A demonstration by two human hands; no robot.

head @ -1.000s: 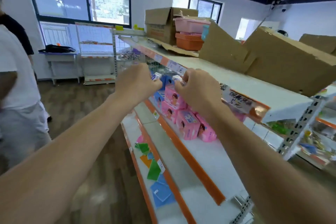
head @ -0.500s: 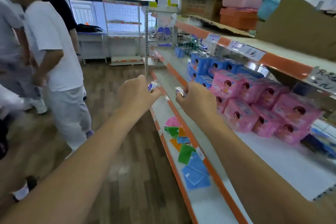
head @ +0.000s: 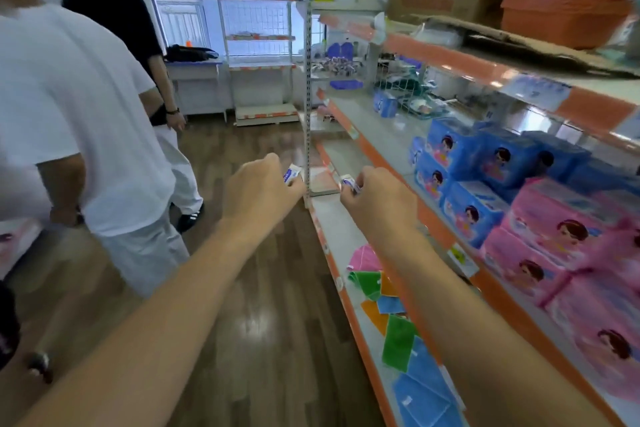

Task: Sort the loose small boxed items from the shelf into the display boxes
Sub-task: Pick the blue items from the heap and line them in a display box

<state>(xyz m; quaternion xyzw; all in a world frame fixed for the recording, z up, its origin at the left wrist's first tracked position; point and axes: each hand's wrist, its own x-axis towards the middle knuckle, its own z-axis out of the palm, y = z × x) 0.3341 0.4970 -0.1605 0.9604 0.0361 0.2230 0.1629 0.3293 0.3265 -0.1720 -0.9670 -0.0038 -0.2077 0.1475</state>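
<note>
The shelf (head: 377,114) runs along my right; I see no display box on it. My left hand (head: 258,194), off the shelf's front edge, pinches one box (head: 292,175). My right hand (head: 381,201), over that edge, pinches another box (head: 348,181). Both long axes seem to point up and away from me. Such thin fingertip grips could drop one.

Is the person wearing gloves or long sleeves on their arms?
No. The left hand and right hand are bare, no gloves. The left forearm and right forearm show no sleeve, and neither wrist has a watch or bracelet.
</note>
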